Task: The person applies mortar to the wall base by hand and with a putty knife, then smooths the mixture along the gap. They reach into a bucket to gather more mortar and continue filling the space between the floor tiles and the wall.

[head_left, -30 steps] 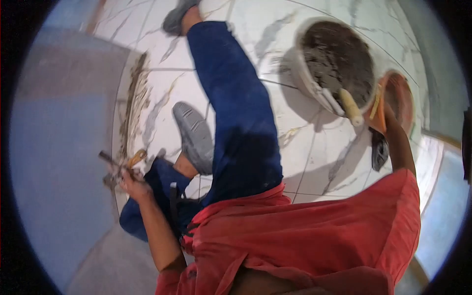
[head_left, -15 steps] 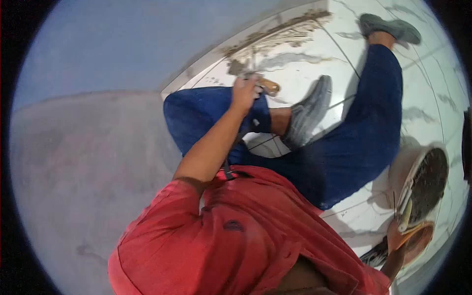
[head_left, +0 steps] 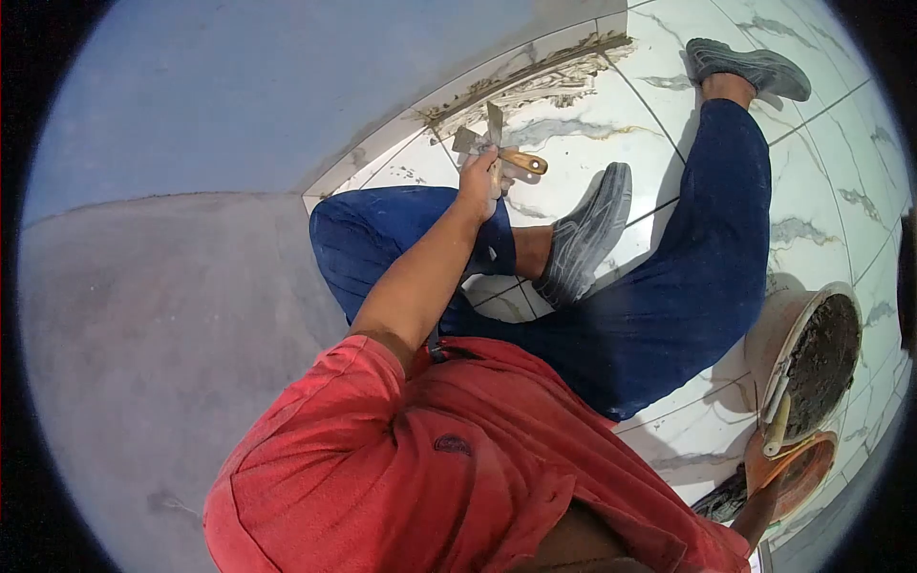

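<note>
My left hand (head_left: 480,181) is closed around two scrapers above the tiled floor, beside my bent knee. One scraper (head_left: 525,161) has a wooden handle with a hole in its end; the other scraper's blade (head_left: 495,124) points upward. Low at the right, my right hand (head_left: 761,468) grips the edge of an orange bowl (head_left: 804,482). Just above that hand, a tool with a pale round handle (head_left: 778,427) leans on the rim of a bucket (head_left: 772,334) holding dark, wet-looking mortar (head_left: 823,358).
Rough mortar (head_left: 554,81) is smeared along the floor edge by the blue wall (head_left: 287,86). A grey surface (head_left: 162,334) lies at the left. My legs, in blue trousers, stretch over white marbled tiles (head_left: 707,201). Something dark and stringy (head_left: 723,498) lies beside the bowl.
The scrapers in my left hand now show with their blades spread apart and lifted from the mortar edge. The view has shifted slightly. My right hand remains at the orange bowl.
</note>
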### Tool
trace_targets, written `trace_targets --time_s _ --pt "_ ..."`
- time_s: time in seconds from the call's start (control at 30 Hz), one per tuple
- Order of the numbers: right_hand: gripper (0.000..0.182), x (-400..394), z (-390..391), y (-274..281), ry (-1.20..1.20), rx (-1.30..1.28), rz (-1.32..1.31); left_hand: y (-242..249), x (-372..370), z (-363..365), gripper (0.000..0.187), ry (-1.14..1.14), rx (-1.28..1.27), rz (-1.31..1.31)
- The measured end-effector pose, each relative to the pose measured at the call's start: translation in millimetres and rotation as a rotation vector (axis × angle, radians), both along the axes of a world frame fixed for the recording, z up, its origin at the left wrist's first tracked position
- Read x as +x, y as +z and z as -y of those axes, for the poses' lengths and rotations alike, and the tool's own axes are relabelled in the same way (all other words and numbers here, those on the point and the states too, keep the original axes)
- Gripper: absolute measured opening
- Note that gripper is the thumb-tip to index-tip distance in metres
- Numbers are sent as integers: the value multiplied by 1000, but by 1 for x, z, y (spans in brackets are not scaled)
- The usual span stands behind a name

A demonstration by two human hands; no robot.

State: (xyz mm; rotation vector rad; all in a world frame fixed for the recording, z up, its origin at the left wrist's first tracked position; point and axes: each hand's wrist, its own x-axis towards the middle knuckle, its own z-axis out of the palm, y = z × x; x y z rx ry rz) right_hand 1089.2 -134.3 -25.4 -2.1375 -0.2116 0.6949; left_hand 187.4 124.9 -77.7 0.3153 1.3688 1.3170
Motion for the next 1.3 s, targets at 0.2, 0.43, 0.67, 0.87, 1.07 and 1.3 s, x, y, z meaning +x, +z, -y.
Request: trace_targets --time_s 0.2,0.43,0.67,0.87,1.07,1.3 --pt "38 2 5 3 -34 25 -8 -16 1 -3 29 -29 -75 14" --pt "38 0 6 4 -38 35 -13 -13 5 3 31 -37 -43 2" --pt "38 7 14 8 -34 44 -17 -16 7 8 31 -83 -65 -16" --pt "38 2 18 2 4 93 -69 -37 -1 20 29 -230 -82 -321" --pt "38 -46 0 41 -59 128 51 -8 2 16 39 -191 -156 -47" --pt "35 -26 -28 100 332 -1094 877 -14 -13 12 40 -313 -89 58"
